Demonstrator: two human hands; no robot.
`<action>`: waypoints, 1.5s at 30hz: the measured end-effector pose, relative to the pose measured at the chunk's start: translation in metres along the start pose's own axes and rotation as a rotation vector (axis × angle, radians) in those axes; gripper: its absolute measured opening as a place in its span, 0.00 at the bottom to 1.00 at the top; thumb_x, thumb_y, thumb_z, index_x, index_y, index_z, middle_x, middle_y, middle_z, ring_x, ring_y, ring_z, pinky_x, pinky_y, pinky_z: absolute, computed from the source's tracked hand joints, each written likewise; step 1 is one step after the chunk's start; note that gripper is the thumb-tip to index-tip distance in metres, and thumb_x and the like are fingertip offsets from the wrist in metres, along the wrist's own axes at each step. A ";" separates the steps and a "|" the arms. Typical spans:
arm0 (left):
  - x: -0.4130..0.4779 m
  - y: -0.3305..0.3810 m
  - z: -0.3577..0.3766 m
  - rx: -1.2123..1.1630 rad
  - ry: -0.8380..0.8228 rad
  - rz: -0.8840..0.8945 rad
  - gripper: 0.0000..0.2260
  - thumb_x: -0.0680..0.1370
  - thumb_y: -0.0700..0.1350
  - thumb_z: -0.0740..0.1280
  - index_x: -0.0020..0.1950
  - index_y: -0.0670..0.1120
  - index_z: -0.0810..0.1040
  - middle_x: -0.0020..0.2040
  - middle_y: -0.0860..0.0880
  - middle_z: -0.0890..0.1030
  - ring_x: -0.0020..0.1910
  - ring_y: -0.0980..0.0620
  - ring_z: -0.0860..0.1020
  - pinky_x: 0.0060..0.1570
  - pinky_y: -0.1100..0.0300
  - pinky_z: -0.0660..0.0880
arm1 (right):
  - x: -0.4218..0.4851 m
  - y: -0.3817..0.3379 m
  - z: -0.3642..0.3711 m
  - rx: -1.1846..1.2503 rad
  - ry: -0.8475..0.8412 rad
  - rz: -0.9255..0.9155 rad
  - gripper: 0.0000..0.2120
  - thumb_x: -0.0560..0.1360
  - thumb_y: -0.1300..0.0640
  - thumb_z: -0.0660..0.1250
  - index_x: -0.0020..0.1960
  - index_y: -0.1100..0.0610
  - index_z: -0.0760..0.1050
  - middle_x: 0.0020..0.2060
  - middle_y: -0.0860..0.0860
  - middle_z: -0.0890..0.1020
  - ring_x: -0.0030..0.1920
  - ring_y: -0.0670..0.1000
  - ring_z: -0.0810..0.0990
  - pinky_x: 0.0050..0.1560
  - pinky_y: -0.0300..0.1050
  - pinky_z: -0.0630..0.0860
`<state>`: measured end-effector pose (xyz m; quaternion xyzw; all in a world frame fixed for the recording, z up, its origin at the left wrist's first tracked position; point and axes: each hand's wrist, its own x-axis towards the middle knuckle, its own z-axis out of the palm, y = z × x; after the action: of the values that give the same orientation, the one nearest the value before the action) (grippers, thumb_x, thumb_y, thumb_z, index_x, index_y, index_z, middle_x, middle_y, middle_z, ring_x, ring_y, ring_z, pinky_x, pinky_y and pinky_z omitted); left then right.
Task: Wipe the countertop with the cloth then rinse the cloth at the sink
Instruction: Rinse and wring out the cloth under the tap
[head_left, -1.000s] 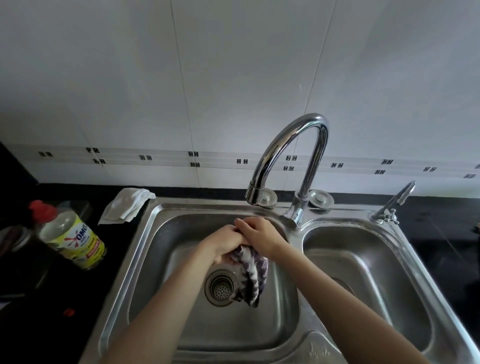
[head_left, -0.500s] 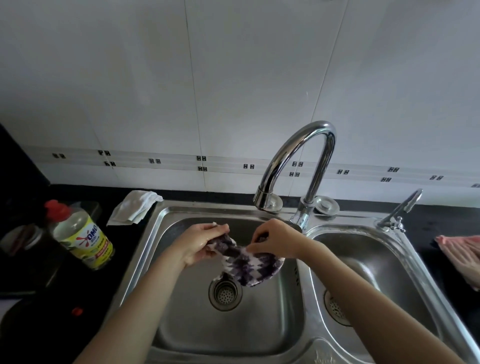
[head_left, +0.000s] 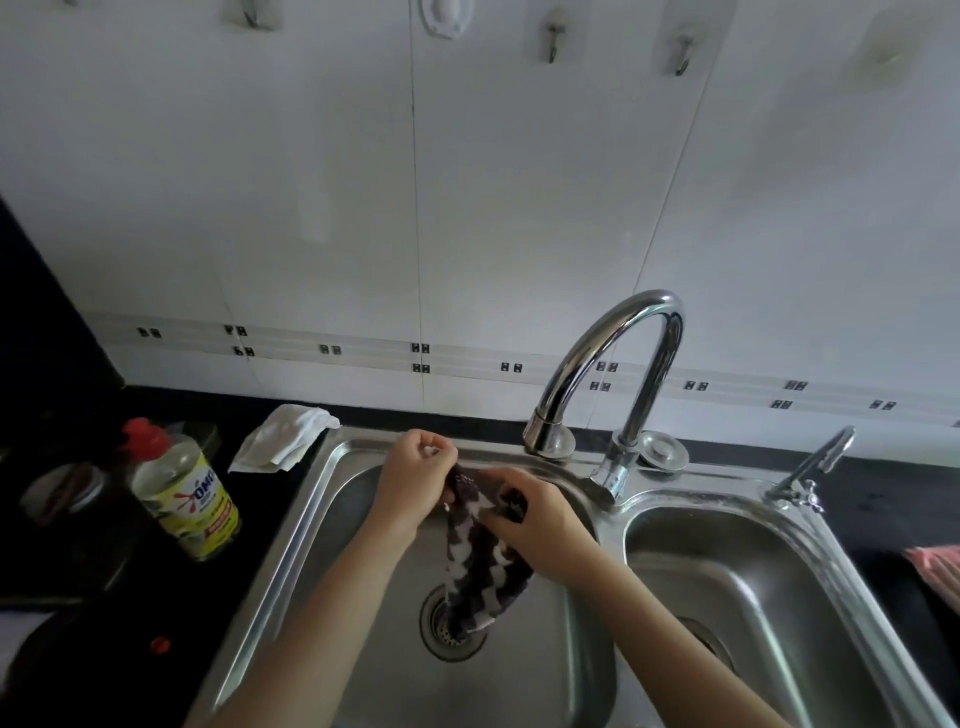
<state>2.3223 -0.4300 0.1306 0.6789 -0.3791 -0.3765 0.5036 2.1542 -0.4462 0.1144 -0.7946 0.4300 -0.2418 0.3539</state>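
Note:
A dark purple and white patterned cloth (head_left: 480, 566) hangs over the left basin of a steel double sink (head_left: 291, 525), its lower end above the drain (head_left: 448, 631). My left hand (head_left: 413, 483) pinches the cloth's top corner near the basin's back rim. My right hand (head_left: 535, 525) grips the cloth's upper edge just to the right. The curved chrome tap (head_left: 613, 364) arches behind, its spout over the back rim; I see no water running.
A clear detergent bottle with a red cap (head_left: 179, 493) stands on the black countertop (head_left: 249, 509) at the left. A white rag (head_left: 283, 439) lies by the sink's back left corner. A small second tap (head_left: 810, 465) and a pink cloth (head_left: 935, 569) are at the right.
The cloth went from bunched between both hands, to stretched open between them, to hanging lengthwise. Both hands came closer together near the back rim. My view tilted upward.

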 end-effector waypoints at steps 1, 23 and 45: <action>-0.001 0.001 -0.002 0.062 -0.031 0.031 0.02 0.74 0.43 0.65 0.45 0.46 0.75 0.39 0.48 0.78 0.33 0.53 0.77 0.38 0.51 0.78 | 0.000 -0.001 -0.001 0.020 0.030 0.004 0.22 0.73 0.55 0.70 0.66 0.47 0.72 0.49 0.38 0.79 0.45 0.29 0.75 0.46 0.23 0.70; -0.015 -0.077 0.021 -0.087 -0.653 -0.747 0.50 0.71 0.74 0.37 0.61 0.33 0.73 0.49 0.37 0.84 0.45 0.42 0.83 0.42 0.55 0.79 | 0.005 -0.027 0.003 0.412 0.153 0.061 0.12 0.72 0.57 0.56 0.42 0.60 0.78 0.39 0.54 0.82 0.42 0.52 0.80 0.48 0.48 0.77; -0.022 -0.057 0.025 -0.693 -0.862 -0.666 0.38 0.71 0.72 0.53 0.60 0.42 0.80 0.56 0.42 0.81 0.57 0.41 0.77 0.43 0.57 0.75 | 0.014 0.019 -0.003 0.669 0.204 0.297 0.25 0.81 0.58 0.49 0.34 0.54 0.80 0.33 0.52 0.84 0.38 0.53 0.82 0.49 0.55 0.78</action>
<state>2.2987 -0.4087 0.0726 0.3461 -0.1726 -0.8522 0.3525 2.1493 -0.4662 0.1027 -0.5360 0.4707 -0.3930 0.5803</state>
